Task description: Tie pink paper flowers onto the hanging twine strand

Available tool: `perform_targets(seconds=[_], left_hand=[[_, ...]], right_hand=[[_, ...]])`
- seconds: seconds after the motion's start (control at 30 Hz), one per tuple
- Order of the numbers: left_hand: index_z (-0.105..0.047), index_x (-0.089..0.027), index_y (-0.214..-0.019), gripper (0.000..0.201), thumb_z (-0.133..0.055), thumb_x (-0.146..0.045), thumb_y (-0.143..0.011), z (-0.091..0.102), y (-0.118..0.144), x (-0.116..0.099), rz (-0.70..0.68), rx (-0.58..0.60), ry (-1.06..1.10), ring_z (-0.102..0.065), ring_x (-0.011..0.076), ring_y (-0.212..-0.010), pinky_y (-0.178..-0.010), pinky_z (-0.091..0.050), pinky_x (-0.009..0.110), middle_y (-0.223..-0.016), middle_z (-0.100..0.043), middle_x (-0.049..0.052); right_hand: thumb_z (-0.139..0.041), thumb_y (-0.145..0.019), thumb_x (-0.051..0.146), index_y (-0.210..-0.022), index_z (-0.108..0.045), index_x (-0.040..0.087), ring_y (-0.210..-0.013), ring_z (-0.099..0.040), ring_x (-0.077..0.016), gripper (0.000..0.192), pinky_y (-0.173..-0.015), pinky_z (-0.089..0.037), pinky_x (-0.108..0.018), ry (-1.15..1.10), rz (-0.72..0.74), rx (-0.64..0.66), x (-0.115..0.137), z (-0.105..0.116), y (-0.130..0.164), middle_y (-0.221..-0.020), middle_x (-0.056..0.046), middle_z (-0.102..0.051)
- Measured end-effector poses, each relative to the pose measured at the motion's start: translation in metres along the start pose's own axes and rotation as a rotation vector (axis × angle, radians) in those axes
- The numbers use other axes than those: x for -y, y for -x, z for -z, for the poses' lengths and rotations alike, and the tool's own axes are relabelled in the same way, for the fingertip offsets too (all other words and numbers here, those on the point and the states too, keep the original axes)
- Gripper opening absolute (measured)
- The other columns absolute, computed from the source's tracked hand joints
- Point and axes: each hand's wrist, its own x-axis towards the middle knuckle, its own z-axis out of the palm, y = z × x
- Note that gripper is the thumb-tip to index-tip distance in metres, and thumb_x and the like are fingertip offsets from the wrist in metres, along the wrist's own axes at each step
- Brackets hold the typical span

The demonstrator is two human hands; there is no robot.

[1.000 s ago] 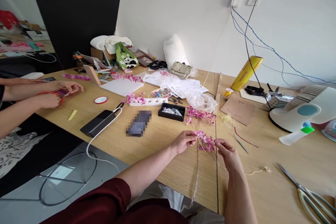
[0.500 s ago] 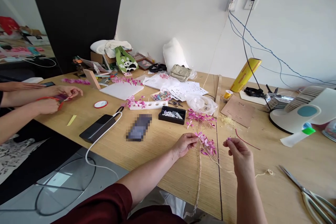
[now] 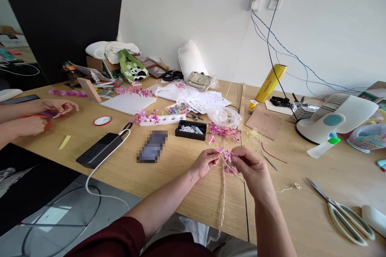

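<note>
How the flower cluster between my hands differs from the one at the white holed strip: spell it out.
Your left hand and right hand grip the held cluster; no hand touches the strip cluster. A braided cord hangs below the held cluster; no cord shows at the strip cluster. The held cluster is partly hidden by the right hand; the strip cluster is uncovered. Both have pink petals.

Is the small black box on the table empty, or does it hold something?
Not empty: the black box has no lid on it, and small white pieces lie inside.
</note>
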Motion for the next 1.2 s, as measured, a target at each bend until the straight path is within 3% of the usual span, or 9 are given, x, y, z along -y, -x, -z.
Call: perform_targets(seconds=[0.1, 0.2, 0.27, 0.37, 0.6, 0.77, 0.87, 1.03, 1.2], left_hand=[[-0.059, -0.010, -0.066, 0.022, -0.075, -0.023, -0.057, 0.002, -0.002, 0.002, -0.016, 0.063, 0.017, -0.042, 0.0042, -0.051, -0.049, -0.027, 0.018, -0.057, -0.049, -0.003], [-0.060, -0.011, -0.066, 0.023, -0.076, -0.023, -0.055, 0.002, -0.002, 0.002, -0.002, 0.061, 0.021, -0.042, 0.0041, -0.051, -0.049, -0.027, 0.018, -0.057, -0.050, -0.002], [-0.059, -0.011, -0.064, 0.023, -0.076, -0.023, -0.054, 0.002, -0.001, 0.002, 0.007, 0.056, 0.020, -0.042, 0.0041, -0.051, -0.048, -0.028, 0.018, -0.057, -0.051, -0.002], [-0.058, -0.011, -0.062, 0.023, -0.077, -0.021, -0.053, -0.001, 0.002, 0.000, 0.016, 0.068, 0.037, -0.042, 0.0038, -0.051, -0.049, -0.029, 0.018, -0.057, -0.051, -0.002], [-0.063, -0.011, -0.071, 0.019, -0.073, -0.022, -0.059, -0.014, 0.007, -0.006, -0.002, 0.074, -0.032, -0.044, 0.0036, -0.051, -0.049, -0.029, 0.017, -0.060, -0.053, -0.001], [-0.064, -0.011, -0.073, 0.021, -0.072, -0.026, -0.060, -0.027, 0.010, -0.011, -0.061, -0.012, -0.105, -0.044, 0.0046, -0.051, -0.049, -0.030, 0.018, -0.057, -0.053, -0.001], [-0.064, -0.012, -0.073, 0.021, -0.071, -0.028, -0.061, -0.035, 0.010, -0.008, -0.115, -0.047, -0.098, -0.044, 0.0048, -0.051, -0.050, -0.031, 0.018, -0.057, -0.053, -0.002], [-0.064, -0.013, -0.072, 0.021, -0.069, -0.031, -0.062, -0.044, 0.006, 0.003, -0.129, -0.102, -0.118, -0.045, 0.0060, -0.051, -0.051, -0.033, 0.019, -0.056, -0.053, -0.001], [-0.063, -0.012, -0.070, 0.022, -0.067, -0.033, -0.065, -0.051, 0.008, 0.009, -0.144, -0.141, -0.169, -0.045, 0.0068, -0.052, -0.053, -0.035, 0.021, -0.056, -0.053, 0.000]], right_hand=[[-0.065, -0.071, 0.027, -0.079, -0.059, 0.021, -0.051, -0.046, -0.0087, 0.011, -0.043, -0.034, -0.019, -0.124, -0.148, -0.215, -0.034, 0.018, 0.008, -0.064, 0.001, -0.054], [-0.068, -0.067, 0.026, -0.097, -0.057, 0.026, -0.051, -0.048, -0.0092, 0.031, -0.039, -0.030, -0.018, -0.179, -0.187, -0.316, -0.038, 0.024, 0.021, -0.068, 0.002, -0.055], [-0.067, -0.068, 0.027, -0.099, -0.058, 0.025, -0.051, -0.049, -0.0101, 0.032, -0.038, -0.029, -0.019, -0.132, -0.187, -0.337, -0.033, 0.023, 0.029, -0.064, 0.001, -0.055], [-0.066, -0.069, 0.029, -0.086, -0.064, 0.021, -0.049, -0.048, -0.0106, 0.019, -0.038, -0.029, -0.021, 0.014, -0.190, -0.358, -0.026, 0.022, 0.039, -0.055, 0.001, -0.055], [-0.060, -0.072, 0.030, -0.097, -0.066, 0.022, -0.056, -0.049, -0.0108, 0.026, -0.054, -0.043, -0.026, 0.191, -0.195, -0.306, -0.026, 0.030, 0.049, -0.074, -0.002, -0.063], [-0.065, -0.068, 0.032, -0.092, -0.067, 0.022, -0.063, -0.058, -0.0151, 0.026, -0.051, -0.044, -0.025, 0.198, -0.196, -0.407, -0.036, 0.032, 0.046, -0.075, -0.003, -0.067], [-0.063, -0.070, 0.035, -0.090, -0.067, 0.022, -0.070, -0.062, -0.0190, 0.023, -0.058, -0.047, -0.028, 0.418, -0.129, -0.469, -0.035, 0.029, 0.044, -0.078, -0.004, -0.068], [-0.050, -0.082, 0.033, -0.088, -0.067, 0.026, -0.066, -0.060, -0.0145, 0.019, -0.058, -0.041, -0.023, 0.922, 0.062, -0.332, -0.033, 0.021, 0.043, -0.079, -0.003, -0.067], [-0.043, -0.086, 0.026, -0.090, -0.062, 0.027, -0.057, -0.053, -0.0105, 0.020, -0.044, -0.023, -0.021, 1.257, 0.038, -0.146, -0.047, 0.015, 0.039, -0.081, -0.001, -0.063]])
